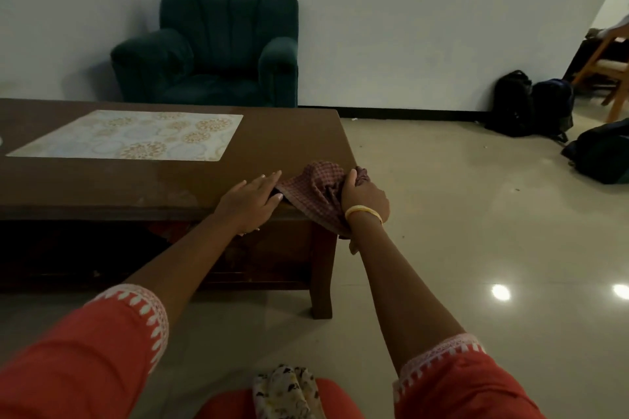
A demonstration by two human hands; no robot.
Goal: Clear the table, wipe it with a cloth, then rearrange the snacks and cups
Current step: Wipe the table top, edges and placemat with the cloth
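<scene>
A low brown wooden table [170,180] fills the left half of the view. A red checked cloth [311,185] lies bunched at its near right corner and hangs over the edge. My right hand [364,196] grips the bunched cloth at that corner. My left hand [250,197] lies flat on the tabletop, fingers spread, with the fingertips touching the cloth's left edge. A floral placemat [136,134] lies flat further back on the table. No snacks or cups show in view.
A dark green armchair [211,51] stands against the wall behind the table. Black backpacks [531,102] sit on the tiled floor at the right, near a wooden chair [609,71]. Dark shapes lie on the shelf under the table.
</scene>
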